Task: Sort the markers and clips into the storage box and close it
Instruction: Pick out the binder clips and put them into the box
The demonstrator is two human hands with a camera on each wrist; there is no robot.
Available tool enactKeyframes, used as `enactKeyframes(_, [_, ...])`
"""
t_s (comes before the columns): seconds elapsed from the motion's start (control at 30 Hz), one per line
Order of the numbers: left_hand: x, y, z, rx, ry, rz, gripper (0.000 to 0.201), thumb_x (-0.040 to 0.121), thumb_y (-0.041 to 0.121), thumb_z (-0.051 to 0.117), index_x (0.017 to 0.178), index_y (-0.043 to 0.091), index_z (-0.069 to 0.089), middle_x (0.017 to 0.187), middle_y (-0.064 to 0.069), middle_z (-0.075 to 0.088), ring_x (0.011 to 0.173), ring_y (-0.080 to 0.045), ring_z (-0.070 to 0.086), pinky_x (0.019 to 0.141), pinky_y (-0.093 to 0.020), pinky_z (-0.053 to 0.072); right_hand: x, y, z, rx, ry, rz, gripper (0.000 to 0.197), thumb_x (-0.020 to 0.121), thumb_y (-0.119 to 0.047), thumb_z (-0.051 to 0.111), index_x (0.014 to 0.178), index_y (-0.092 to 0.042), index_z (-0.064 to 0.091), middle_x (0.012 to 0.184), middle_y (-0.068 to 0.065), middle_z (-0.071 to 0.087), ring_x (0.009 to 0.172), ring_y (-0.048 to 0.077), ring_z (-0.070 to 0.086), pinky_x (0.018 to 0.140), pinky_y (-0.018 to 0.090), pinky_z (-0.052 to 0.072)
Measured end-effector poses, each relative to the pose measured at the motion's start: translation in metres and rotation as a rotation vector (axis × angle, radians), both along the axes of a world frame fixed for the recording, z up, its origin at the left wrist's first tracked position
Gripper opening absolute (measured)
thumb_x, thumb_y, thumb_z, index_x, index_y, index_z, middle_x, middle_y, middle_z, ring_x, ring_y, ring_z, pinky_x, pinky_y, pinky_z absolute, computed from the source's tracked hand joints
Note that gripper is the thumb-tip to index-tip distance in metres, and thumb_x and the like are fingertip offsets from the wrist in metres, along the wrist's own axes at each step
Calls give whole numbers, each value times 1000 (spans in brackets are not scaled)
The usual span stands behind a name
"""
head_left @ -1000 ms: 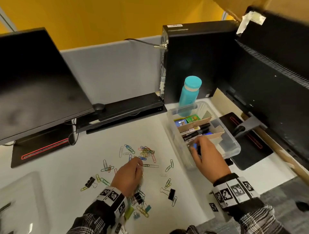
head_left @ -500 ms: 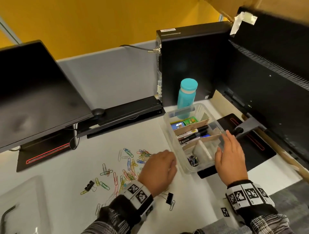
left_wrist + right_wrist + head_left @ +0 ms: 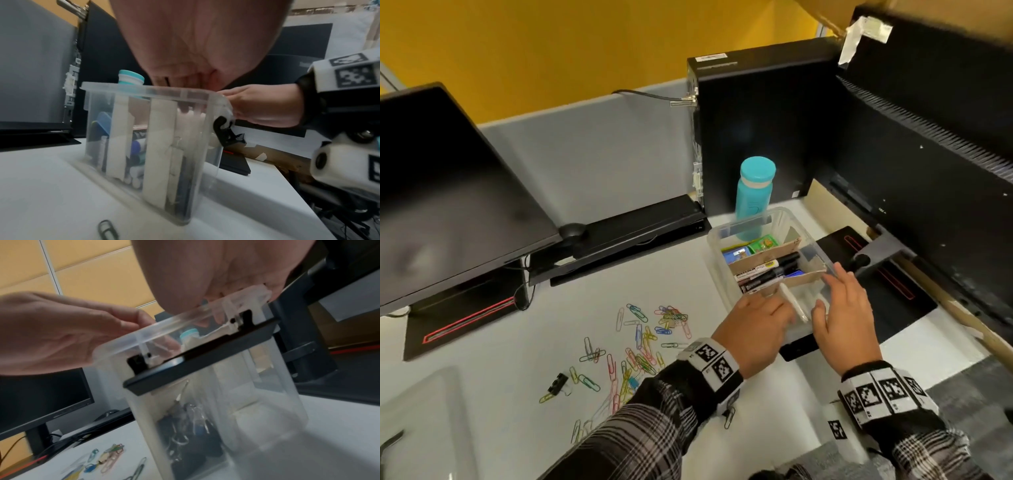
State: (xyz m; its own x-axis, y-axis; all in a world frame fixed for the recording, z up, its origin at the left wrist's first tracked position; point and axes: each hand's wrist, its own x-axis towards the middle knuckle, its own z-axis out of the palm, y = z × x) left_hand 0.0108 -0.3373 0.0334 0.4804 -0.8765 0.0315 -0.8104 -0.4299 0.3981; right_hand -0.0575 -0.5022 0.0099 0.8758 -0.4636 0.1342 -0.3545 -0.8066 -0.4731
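The clear storage box [image 3: 717, 260] stands at the right of the white desk, split by cardboard dividers. Several markers [image 3: 767, 270] lie in its middle compartment, and binder clips [image 3: 189, 426] lie in the near one. My left hand [image 3: 780, 311] reaches over the near-left rim with fairly straight fingers dipping into that near compartment. My right hand [image 3: 835, 291] grips the near-right rim by the black latch [image 3: 195, 360]. Loose coloured paper clips [image 3: 640, 342] and a black binder clip [image 3: 558, 382] lie on the desk to the left.
A teal bottle [image 3: 753, 195] stands just behind the box, before a black computer tower [image 3: 763, 130]. Monitors stand at left [image 3: 448, 188] and right [image 3: 928, 137], with a black stand base [image 3: 876, 308] under the right one. The clear lid [image 3: 421, 428] lies at the near left.
My left hand left the clip pile as a fist and moved right to the box's near compartment. My right hand came out of the box and settled on its near-right rim.
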Motion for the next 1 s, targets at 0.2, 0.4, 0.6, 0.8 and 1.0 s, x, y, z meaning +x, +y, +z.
enactKeyframes(0.2, [1,75,-1,-186,49,220,34,88,11,38,117,20,55,133,4,50,123,-12,41,104,-27,29,7,45,29,-82,-189,135,46,83,-20,49,128,-15,47,149,8,32,141,29,19,116,48,14])
enactKeyframes(0.4, [15,196,-59,110,33,560,27,86,30,37,93,27,63,112,4,55,105,-21,50,80,-31,38,29,116,9,-170,-152,555,34,83,-21,46,116,-18,55,137,5,45,129,26,38,107,39,37])
enactKeyframes(0.6, [3,250,-73,131,124,735,41,83,39,28,93,26,66,103,4,55,96,-19,47,82,-39,47,80,172,-28,-238,111,674,23,69,-14,71,92,-15,68,100,3,61,93,24,60,71,32,53])
enactKeyframes(0.8, [-11,246,-71,183,164,457,27,90,29,51,115,28,61,117,5,55,107,-15,46,90,-31,42,96,185,-60,-259,328,623,37,87,-8,51,123,-11,54,120,9,52,107,29,50,79,37,46])
enactKeyframes(1.0, [-14,248,-82,182,91,398,34,90,23,53,123,27,57,118,4,57,108,-18,51,87,-32,44,91,186,-64,-293,310,544,24,69,-10,73,92,-12,67,97,7,59,84,27,57,58,36,50])
